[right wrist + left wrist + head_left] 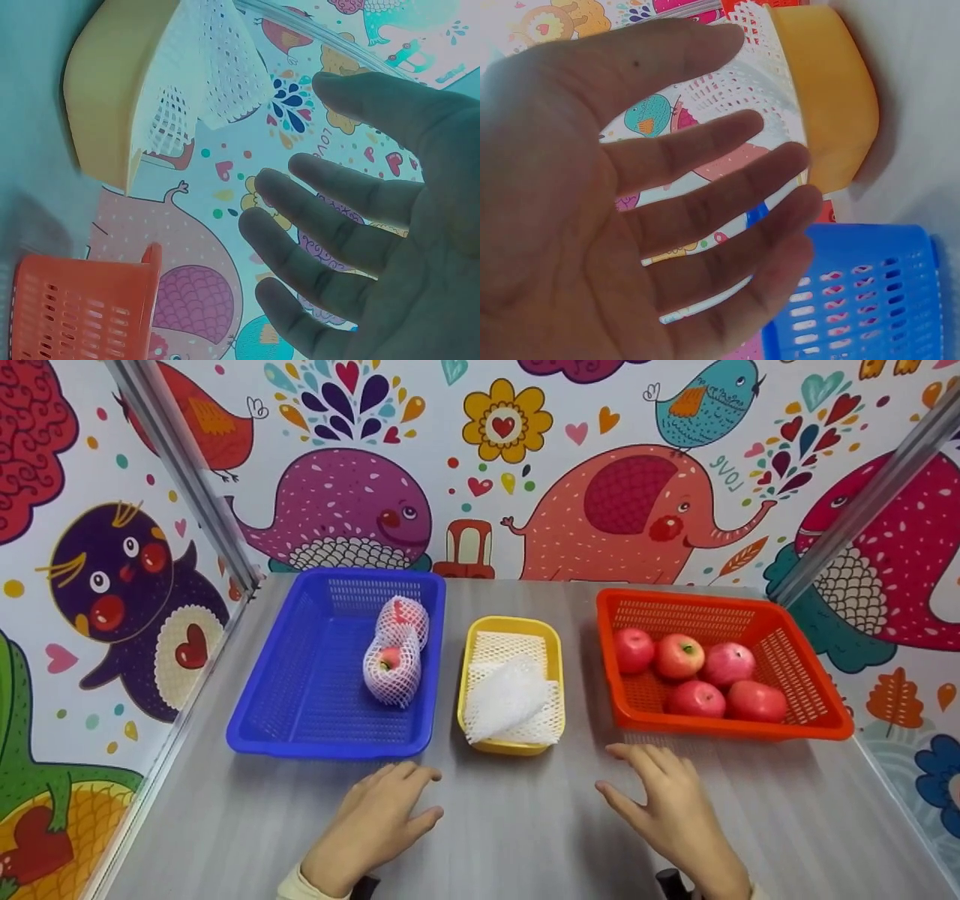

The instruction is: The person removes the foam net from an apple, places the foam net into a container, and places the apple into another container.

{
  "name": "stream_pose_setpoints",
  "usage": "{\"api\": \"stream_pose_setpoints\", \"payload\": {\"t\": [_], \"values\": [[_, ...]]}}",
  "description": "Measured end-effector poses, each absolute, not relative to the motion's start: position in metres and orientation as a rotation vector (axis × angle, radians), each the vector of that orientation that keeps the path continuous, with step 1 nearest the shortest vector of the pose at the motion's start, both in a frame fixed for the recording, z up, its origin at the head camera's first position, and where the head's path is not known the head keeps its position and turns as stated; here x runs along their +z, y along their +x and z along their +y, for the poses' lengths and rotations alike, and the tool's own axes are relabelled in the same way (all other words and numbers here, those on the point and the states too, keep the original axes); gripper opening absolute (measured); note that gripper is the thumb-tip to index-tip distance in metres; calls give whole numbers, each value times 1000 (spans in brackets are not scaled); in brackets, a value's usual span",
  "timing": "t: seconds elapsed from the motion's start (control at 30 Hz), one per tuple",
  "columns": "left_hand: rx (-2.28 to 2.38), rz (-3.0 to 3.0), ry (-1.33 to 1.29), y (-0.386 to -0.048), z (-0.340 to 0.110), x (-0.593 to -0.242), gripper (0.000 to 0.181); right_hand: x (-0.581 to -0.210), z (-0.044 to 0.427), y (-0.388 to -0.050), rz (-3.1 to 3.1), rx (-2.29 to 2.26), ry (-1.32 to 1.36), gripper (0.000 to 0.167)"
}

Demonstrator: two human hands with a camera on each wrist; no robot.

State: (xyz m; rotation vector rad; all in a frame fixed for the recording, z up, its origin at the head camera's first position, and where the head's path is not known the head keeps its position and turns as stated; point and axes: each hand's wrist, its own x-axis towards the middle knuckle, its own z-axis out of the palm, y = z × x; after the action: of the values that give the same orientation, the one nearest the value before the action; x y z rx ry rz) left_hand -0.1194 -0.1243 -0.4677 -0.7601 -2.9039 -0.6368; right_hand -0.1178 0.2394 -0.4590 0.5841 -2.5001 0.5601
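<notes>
My left hand (379, 821) hovers over the grey table in front of the blue basket (330, 748), fingers relaxed and holding nothing. Inside that basket, along its right side, lie two apples (391, 664) in white foam nets. The right hand (667, 806), likewise bare, is near the front left corner of the red basket (735, 727), which holds several unwrapped apples (695, 699). Between the baskets stands a small yellow basket (512, 748) with white foam net sleeves (510, 697) heaped in it. Both wrist views show the palms with fingers spread apart.
A grey tabletop (517, 832) lies under everything. Walls printed with cartoon animals (615, 517) stand behind and at both sides. Metal posts (195, 472) mark the back corners.
</notes>
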Motion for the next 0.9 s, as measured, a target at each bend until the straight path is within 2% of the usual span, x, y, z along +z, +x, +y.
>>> {"api": "stream_pose_setpoints", "payload": {"t": [0.27, 0.4, 0.53, 0.67, 0.9], "values": [[-554, -2834, -735, -139, -134, -445, 34, -465, 240, -119, -2512, 579, 583, 45], [-445, -2821, -754, -167, -139, -423, 35, -468, 239, -120, -2504, 589, 597, 45], [-327, -2779, -887, -207, -140, -408, 29, -471, 239, -120, -2514, 604, 591, 44], [-208, -2791, -1008, -253, -138, -411, 26, -474, 239, -119, -2551, 622, 568, 43], [116, -2964, -1037, -303, -144, -439, 42, -478, 242, -117, -2624, 636, 524, 42]]}}
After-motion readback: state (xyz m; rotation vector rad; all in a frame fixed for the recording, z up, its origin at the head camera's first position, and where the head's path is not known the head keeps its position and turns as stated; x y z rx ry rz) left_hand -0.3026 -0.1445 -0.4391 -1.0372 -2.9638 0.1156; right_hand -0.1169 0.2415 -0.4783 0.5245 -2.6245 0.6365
